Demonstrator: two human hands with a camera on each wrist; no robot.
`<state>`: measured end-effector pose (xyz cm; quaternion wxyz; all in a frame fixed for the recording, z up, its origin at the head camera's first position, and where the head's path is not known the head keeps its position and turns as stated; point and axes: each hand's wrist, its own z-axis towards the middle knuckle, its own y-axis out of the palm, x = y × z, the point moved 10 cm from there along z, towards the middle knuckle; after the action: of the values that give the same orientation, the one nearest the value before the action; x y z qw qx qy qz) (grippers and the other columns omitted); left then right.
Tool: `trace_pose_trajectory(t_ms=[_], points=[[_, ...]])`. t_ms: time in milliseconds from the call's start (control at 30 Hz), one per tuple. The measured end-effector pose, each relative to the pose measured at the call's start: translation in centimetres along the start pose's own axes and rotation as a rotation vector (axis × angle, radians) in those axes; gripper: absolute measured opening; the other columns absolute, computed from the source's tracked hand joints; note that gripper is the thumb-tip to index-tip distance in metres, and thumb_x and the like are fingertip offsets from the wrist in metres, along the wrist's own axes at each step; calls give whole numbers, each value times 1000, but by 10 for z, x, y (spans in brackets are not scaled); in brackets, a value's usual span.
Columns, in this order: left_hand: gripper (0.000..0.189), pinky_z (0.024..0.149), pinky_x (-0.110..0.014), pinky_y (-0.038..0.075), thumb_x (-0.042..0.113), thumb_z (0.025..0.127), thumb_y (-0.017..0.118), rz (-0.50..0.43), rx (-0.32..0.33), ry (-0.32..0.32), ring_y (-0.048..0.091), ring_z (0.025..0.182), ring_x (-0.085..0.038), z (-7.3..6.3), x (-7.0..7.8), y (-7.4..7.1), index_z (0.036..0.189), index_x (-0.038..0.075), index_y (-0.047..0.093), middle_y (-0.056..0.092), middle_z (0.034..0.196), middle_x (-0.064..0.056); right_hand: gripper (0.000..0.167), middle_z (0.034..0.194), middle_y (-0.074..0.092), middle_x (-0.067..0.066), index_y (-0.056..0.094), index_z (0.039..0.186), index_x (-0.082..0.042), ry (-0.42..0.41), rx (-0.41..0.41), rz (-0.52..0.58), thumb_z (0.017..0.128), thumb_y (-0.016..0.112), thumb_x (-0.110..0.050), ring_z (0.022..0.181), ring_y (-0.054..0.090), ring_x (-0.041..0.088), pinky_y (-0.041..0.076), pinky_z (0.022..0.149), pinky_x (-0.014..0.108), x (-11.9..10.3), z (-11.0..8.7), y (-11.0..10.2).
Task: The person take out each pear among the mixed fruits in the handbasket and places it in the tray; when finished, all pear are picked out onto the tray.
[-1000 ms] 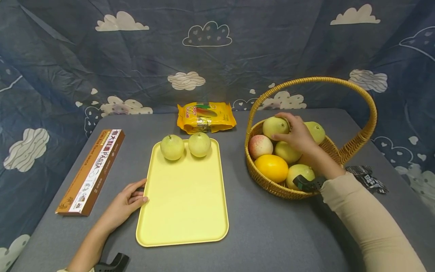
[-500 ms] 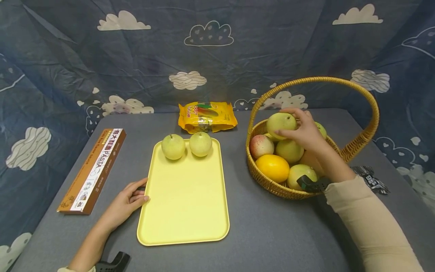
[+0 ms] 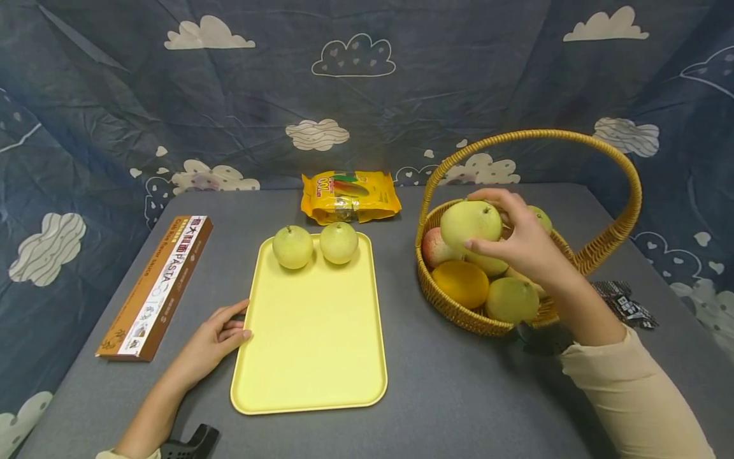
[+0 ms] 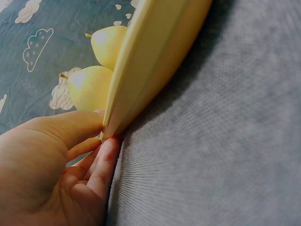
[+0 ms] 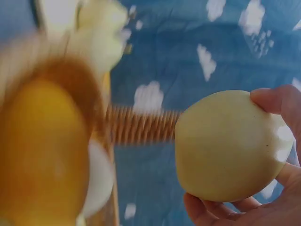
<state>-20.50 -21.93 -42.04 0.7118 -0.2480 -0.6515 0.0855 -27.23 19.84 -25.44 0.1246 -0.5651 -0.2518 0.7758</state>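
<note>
My right hand [image 3: 524,236] grips a yellow-green pear [image 3: 469,224] between thumb and fingers, held above the fruit in a wicker basket [image 3: 478,324]. In the right wrist view the pear [image 5: 225,146] hangs apart from the other fruit. My left hand [image 3: 209,344] pinches the left rim of a yellow tray [image 3: 309,344], thumb on top and fingers at its underside, as the left wrist view shows. Two pears, a left one [image 3: 292,247] and a right one [image 3: 338,243], stand side by side at the tray's far end.
The basket also holds a reddish peach [image 3: 438,247], an orange-yellow fruit [image 3: 460,284] and several pears; its tall handle [image 3: 533,134] arches over them. A yellow snack packet [image 3: 350,196] lies behind the tray, a pasta box [image 3: 155,287] to its left, and a black packet [image 3: 625,306] right of the basket.
My right hand has lifted the pear from the basket's far part, brought it slightly nearer, and turned. My left hand and the tray have stayed in place.
</note>
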Motion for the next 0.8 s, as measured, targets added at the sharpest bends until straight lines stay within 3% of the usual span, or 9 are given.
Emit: trace_pose_trajectory(t_ms=[333, 467, 667, 800], points=[[58, 78, -13, 45, 9, 86, 61, 10, 5, 4, 49, 96, -13, -1, 1, -1, 136, -3, 35, 40, 122, -22, 64, 120, 39, 7, 47, 128, -7, -231, -153, 298, 70, 73, 4, 99, 49, 23, 48, 81, 32, -74, 9, 85], [58, 78, -13, 45, 9, 86, 61, 11, 5, 6, 49, 96, -13, -1, 1, -1, 136, -4, 34, 40, 121, -22, 65, 124, 42, 8, 44, 128, -4, -287, -205, 397, 70, 72, 5, 101, 51, 24, 47, 82, 36, -90, 20, 125], [58, 78, -13, 45, 9, 86, 61, 11, 7, 13, 49, 95, -12, 0, 1, -1, 136, -4, 34, 40, 121, -22, 61, 123, 43, 8, 47, 125, -4, -206, -238, 421, 71, 72, 1, 95, 51, 24, 50, 76, 33, -77, 34, 182], [57, 78, -13, 45, 9, 86, 61, 19, 8, 17, 49, 95, -13, -1, 2, -1, 136, -4, 35, 40, 121, -22, 58, 125, 43, 10, 48, 124, -1, -124, -261, 389, 72, 72, 0, 100, 47, 24, 47, 80, 31, -68, 33, 209]])
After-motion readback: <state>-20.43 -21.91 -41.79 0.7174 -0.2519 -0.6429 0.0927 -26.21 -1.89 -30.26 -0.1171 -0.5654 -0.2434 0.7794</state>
